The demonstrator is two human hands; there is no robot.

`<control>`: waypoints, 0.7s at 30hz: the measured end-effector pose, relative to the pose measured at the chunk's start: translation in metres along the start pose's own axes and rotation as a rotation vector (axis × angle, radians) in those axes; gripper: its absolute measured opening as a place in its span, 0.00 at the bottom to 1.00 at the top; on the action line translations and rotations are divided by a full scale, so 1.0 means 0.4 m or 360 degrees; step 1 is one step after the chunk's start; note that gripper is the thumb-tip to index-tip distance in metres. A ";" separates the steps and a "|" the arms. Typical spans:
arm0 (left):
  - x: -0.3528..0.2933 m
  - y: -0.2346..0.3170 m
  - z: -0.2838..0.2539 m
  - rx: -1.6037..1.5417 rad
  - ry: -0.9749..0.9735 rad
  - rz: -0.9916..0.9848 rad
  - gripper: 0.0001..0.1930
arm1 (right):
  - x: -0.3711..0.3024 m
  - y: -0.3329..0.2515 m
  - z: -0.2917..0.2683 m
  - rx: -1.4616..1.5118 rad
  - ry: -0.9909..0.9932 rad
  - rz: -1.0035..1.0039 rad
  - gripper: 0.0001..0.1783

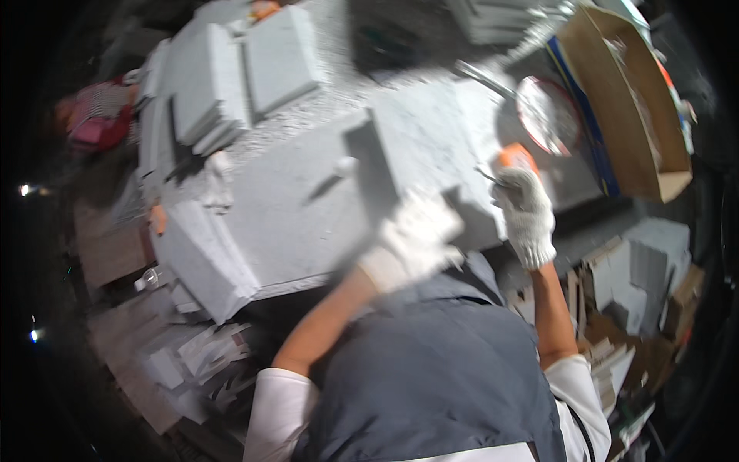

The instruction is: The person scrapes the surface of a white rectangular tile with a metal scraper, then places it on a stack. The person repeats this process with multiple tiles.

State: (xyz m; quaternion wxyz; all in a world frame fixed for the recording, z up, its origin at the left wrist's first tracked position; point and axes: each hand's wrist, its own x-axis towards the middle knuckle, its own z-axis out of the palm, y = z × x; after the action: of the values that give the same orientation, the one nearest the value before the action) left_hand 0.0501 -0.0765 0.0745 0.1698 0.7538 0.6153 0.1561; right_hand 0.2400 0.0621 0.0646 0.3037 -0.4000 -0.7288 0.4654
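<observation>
My right hand (526,219), in a white knit glove, closes round a tool with an orange body (517,157). A thin metal part juts from its left side; its exact kind is unclear. To the left, my left hand (416,237), also gloved in white, is over the near edge of the pale stone slabs; motion blur hides its fingers. Beneath and beyond the hands lie a flat slab (300,223) and a second pale slab (427,131). A small white roundish thing (345,165) sits on the first slab.
An open cardboard box (627,108) stands at the right, beside a round red-rimmed dish (548,115). Stacked slabs (212,85) rise at the back left, with a white glove (219,181) near them. Broken offcuts (204,358) lie lower left; more pieces (654,254) stand lower right.
</observation>
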 end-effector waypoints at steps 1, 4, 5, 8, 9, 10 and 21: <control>-0.019 0.025 -0.005 -0.0247 -0.0166 0.0112 0.19 | 0.009 0.001 0.024 -0.0055 0.0078 -0.0090 0.18; -0.061 0.088 -0.014 -0.0692 0.0014 -0.0170 0.17 | 0.058 0.005 0.094 -0.0381 0.0176 -0.0495 0.23; -0.065 0.093 -0.013 -0.0402 0.0273 -0.0127 0.17 | 0.076 0.006 0.114 -0.0184 0.0073 -0.0412 0.24; -0.062 0.082 0.012 0.0063 0.0184 -0.0274 0.21 | 0.115 0.002 0.150 -0.0439 -0.0216 -0.0283 0.13; -0.064 0.074 0.025 0.0093 0.0162 -0.0267 0.21 | 0.120 -0.002 0.149 -0.0682 -0.0372 -0.0166 0.07; -0.069 0.068 0.039 0.0109 0.0156 -0.0242 0.22 | 0.116 -0.006 0.144 -0.0837 -0.0479 -0.0109 0.07; -0.066 0.036 0.094 -0.2079 0.0746 -0.0913 0.16 | 0.125 -0.024 0.130 -0.1748 -0.0685 -0.0734 0.09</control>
State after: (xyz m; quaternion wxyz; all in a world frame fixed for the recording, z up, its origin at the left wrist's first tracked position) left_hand 0.0743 -0.1073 0.0466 0.4812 0.2567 0.5899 0.5955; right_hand 0.1699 0.0803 0.0571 -0.0066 -0.2277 -0.9736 0.0160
